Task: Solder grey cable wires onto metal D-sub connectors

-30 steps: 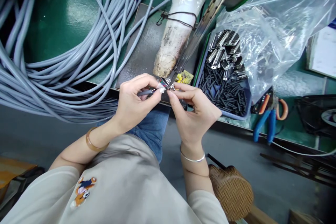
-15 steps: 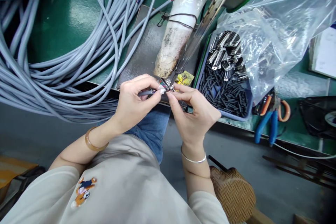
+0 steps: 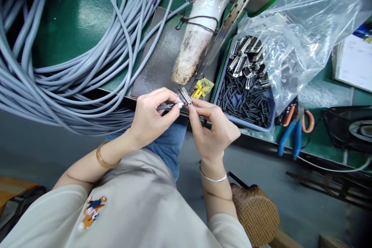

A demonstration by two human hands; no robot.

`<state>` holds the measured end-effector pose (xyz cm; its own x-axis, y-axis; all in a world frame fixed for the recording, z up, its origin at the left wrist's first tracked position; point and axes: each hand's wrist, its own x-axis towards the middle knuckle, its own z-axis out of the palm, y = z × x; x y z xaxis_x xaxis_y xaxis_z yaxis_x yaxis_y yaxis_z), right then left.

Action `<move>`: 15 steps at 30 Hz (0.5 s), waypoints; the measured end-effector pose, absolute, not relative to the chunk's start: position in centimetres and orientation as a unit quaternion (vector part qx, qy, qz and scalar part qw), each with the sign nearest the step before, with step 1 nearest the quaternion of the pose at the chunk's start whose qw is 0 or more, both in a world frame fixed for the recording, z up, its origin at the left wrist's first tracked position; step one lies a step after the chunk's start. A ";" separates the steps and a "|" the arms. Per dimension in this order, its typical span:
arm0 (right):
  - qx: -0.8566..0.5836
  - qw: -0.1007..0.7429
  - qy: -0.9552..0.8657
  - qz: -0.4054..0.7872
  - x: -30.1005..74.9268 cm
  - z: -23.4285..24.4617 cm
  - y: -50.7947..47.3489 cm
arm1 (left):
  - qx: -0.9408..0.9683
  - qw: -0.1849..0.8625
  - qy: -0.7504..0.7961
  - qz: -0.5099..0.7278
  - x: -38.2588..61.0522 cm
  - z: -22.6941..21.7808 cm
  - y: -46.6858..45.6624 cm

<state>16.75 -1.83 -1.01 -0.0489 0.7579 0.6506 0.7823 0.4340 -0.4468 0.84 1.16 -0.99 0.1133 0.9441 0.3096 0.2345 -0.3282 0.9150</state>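
My left hand [image 3: 151, 114] pinches the end of a grey cable [image 3: 165, 106] whose coloured wires fan out at the tip. My right hand [image 3: 213, 126] is closed on a small metal multi-pin connector [image 3: 185, 95] that the wires run into. Both hands meet at the front edge of the green bench, just below the dirty white wrapped cylinder [image 3: 199, 35] and a slanted metal strip [image 3: 223, 27]. A yellow tag [image 3: 203, 86] lies right behind the connector.
Coils of grey cable [image 3: 66, 66] with stripped ends cover the left of the green bench [image 3: 72, 7]. A blue tray [image 3: 247, 89] of black sleeves and metal connectors sits right, under a clear plastic bag [image 3: 293, 27]. Blue and orange pliers [image 3: 293, 128] lie beyond. A woven stool [image 3: 255, 211] stands below.
The connector has come away from the tip of the metal strip and now sits a little lower in my fingers. Both hands shifted slightly down and right.
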 end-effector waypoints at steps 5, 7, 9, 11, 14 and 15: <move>-0.529 0.449 -0.719 -0.023 16.8 -1.0 -2.4 | 0.607 0.444 0.460 0.472 0.7 -0.8 0.7; -0.538 0.453 -0.711 -0.025 16.9 -0.9 -2.6 | 0.542 0.566 0.437 0.442 0.6 -0.7 0.7; -0.553 0.445 -0.704 -0.011 17.0 -0.7 -2.7 | 0.459 0.691 0.396 0.393 0.4 -0.5 0.7; -0.567 0.431 -0.701 0.017 17.1 -0.4 -2.7 | 0.398 0.764 0.369 0.348 0.2 -0.3 0.6; -0.574 0.421 -0.701 0.050 17.0 -0.2 -2.8 | 0.366 0.792 0.358 0.331 -0.1 -0.3 0.4; -0.569 0.422 -0.704 0.053 17.0 -0.2 -2.9 | 0.362 0.794 0.357 0.334 -0.2 -0.3 0.2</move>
